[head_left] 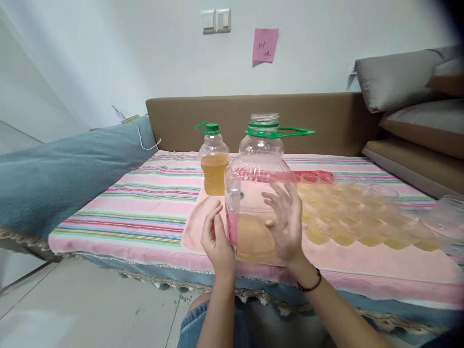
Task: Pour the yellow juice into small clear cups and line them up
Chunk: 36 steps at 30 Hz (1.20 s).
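A large clear plastic bottle (259, 193) with a green carrying ring stands uncapped in front of me, with amber liquid in its lower part. My left hand (216, 237) is at its left side, thumb and fingers apart; whether it touches the bottle I cannot tell. My right hand (286, 222) is at the right side with fingers spread, partly seen through the clear plastic. A second, capped bottle (214, 169) of amber liquid stands farther back to the left. To the right, many clear cups (348, 212) of yellowish liquid stand in close rows.
The bottles and cups stand on a pink cloth (362, 261) over a striped bed cover (145, 203). Something red (322, 176) lies behind the cups. Empty clear cups (447, 212) are at the far right. Cushions (402, 77) are stacked at the back right; a headboard (290, 108) runs behind.
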Each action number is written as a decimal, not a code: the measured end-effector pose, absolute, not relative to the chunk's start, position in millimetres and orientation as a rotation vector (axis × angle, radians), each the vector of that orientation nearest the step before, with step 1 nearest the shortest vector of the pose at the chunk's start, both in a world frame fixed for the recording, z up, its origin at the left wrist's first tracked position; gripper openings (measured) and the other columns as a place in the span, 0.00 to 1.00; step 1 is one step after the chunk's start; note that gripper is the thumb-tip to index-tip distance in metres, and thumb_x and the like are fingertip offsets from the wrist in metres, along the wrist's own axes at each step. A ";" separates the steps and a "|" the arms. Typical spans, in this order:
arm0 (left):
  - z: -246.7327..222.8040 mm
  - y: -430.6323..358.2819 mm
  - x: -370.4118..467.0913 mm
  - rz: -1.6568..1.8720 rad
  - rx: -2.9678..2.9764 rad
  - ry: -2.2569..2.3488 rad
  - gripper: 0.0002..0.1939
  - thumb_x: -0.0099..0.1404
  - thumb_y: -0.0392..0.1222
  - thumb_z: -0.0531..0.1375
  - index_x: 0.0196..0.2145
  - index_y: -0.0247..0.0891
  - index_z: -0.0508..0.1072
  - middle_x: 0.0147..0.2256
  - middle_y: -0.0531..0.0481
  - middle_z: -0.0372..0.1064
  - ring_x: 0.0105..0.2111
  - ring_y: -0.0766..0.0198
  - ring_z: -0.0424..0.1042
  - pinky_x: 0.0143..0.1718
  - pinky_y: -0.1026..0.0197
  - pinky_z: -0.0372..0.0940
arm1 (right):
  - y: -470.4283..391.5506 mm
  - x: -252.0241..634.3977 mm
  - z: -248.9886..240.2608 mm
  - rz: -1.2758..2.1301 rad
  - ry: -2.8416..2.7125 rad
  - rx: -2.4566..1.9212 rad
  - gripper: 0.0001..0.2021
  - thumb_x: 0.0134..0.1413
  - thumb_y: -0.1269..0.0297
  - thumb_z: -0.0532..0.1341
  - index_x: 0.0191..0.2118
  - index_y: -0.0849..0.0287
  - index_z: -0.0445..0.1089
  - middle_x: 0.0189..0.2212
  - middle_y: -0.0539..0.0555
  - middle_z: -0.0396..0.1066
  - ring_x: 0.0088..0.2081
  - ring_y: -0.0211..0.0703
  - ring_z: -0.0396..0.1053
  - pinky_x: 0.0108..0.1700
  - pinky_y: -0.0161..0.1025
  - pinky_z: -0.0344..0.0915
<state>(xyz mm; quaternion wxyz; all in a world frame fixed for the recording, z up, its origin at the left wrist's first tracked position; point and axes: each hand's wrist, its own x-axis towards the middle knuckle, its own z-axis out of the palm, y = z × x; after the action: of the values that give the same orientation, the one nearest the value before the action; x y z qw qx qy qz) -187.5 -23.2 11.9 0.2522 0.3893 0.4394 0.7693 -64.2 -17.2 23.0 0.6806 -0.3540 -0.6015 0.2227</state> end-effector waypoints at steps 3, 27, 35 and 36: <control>11.9 -22.1 -196.0 2.172 1.011 1.362 0.15 0.67 0.46 0.52 0.46 0.38 0.73 0.49 0.45 0.71 0.52 0.59 0.67 0.55 0.56 0.60 | 5.0 -89.7 12.7 0.494 -1.362 -0.721 0.41 0.50 0.39 0.59 0.64 0.48 0.41 0.64 0.61 0.49 0.59 0.57 0.59 0.60 0.58 0.58; 2.3 -15.6 -200.2 2.030 0.918 1.459 0.27 0.66 0.51 0.53 0.61 0.41 0.58 0.63 0.44 0.54 0.63 0.56 0.53 0.63 0.54 0.50 | 28.1 -79.9 11.5 0.367 -1.718 -0.947 0.48 0.44 0.51 0.69 0.66 0.53 0.42 0.67 0.61 0.47 0.67 0.53 0.46 0.66 0.56 0.48; 3.8 -29.9 -188.4 2.375 1.653 1.288 0.19 0.64 0.37 0.55 0.53 0.40 0.63 0.54 0.42 0.63 0.58 0.56 0.61 0.61 0.47 0.55 | 27.8 35.6 70.7 0.477 -2.499 -1.427 0.33 0.41 0.56 0.69 0.56 0.57 0.66 0.55 0.61 0.70 0.53 0.60 0.68 0.54 0.55 0.65; 1.6 -31.1 -185.8 2.349 1.785 1.176 0.17 0.64 0.35 0.54 0.50 0.40 0.65 0.49 0.43 0.67 0.54 0.57 0.66 0.57 0.48 0.60 | 30.9 41.6 70.3 0.487 -2.544 -1.436 0.34 0.39 0.58 0.70 0.56 0.57 0.67 0.54 0.61 0.70 0.53 0.60 0.69 0.53 0.55 0.66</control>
<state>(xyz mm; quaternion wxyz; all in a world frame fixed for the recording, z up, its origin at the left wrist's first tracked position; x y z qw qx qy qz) -185.8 -31.1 1.6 -0.0173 0.5620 0.3703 0.7394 41.6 30.9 70.3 0.0900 -0.4828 -0.8555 0.1639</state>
